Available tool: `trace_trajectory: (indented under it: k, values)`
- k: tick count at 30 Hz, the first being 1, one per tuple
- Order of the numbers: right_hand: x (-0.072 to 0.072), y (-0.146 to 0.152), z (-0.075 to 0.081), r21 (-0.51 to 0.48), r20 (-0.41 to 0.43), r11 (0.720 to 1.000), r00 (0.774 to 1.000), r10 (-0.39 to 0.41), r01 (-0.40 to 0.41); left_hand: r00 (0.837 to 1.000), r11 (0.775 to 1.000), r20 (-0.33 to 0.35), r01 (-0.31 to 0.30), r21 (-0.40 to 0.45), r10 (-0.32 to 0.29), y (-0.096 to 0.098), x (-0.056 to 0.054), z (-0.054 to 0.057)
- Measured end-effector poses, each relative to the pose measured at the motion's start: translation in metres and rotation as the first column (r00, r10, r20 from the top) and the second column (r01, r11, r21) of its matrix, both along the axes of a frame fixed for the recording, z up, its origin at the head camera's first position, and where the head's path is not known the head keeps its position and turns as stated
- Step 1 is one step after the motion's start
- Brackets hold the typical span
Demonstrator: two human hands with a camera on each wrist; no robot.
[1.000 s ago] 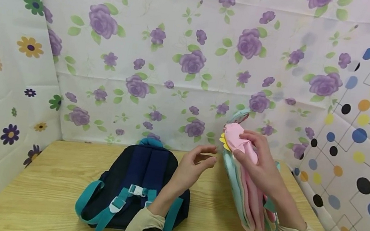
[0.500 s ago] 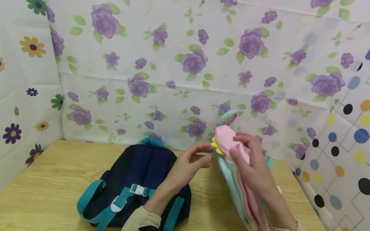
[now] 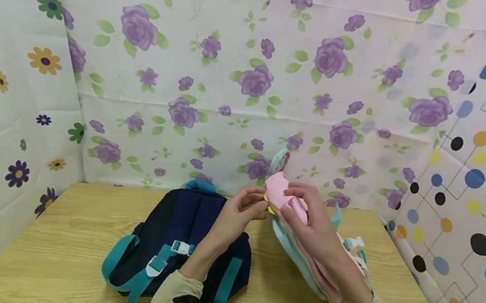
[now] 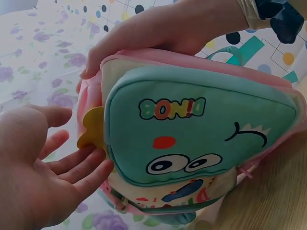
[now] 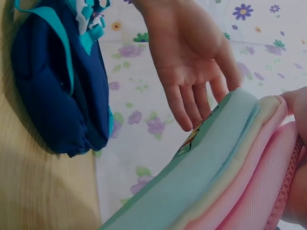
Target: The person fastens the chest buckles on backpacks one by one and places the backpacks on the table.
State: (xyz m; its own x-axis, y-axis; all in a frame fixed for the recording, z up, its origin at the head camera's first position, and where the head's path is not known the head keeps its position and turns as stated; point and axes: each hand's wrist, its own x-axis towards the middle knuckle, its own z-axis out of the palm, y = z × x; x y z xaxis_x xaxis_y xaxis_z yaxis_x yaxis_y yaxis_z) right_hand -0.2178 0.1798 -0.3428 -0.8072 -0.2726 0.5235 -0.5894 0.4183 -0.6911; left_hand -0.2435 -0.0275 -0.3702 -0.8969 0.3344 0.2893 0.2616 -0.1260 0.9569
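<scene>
A pink and mint child's backpack (image 3: 298,256) with a cartoon face on its front pocket (image 4: 201,132) stands tilted on the table. My right hand (image 3: 312,222) grips its pink side panel, fingers on one face and thumb on the other. My left hand (image 3: 234,217) is at the front of the bag. In the left wrist view its loosely extended fingers touch the yellow scalloped trim (image 4: 93,129) on the pocket's edge. The right wrist view shows the left palm (image 5: 187,57) facing the bag, while the right hand (image 5: 297,115) is mostly cut off by the frame.
A navy backpack (image 3: 193,216) with teal straps and white buckles lies to the left on the wooden table (image 3: 59,250), straps up. A floral sheet (image 3: 234,78) hangs behind, and a dotted sheet (image 3: 472,192) stands on the right.
The right hand has brought the pink and mint backpack leftward and tilted it further. The left hand has shifted slightly left, and its fingers now meet the yellow trim.
</scene>
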Motion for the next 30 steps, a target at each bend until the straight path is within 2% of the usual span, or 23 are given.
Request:
trace_trajectory:
  k: [9, 19, 30]
  values:
    - [0.003, -0.006, -0.010, 0.045, 0.029, 0.998, 0.998, 0.050, -0.051, 0.999, 0.997, 0.022, -0.037, -0.071, 0.038, -0.008, -0.001, -0.007]
    - [0.006, -0.009, -0.022, 0.109, 0.050, 0.987, 0.992, 0.114, -0.119, 0.999, 0.988, 0.022, -0.035, -0.154, 0.038, -0.020, 0.002, -0.017]
    - [0.009, -0.007, -0.031, 0.262, -0.016, 0.948, 0.981, 0.193, -0.182, 0.999, 0.968, 0.016, -0.025, -0.249, 0.030, -0.037, 0.001, -0.029]
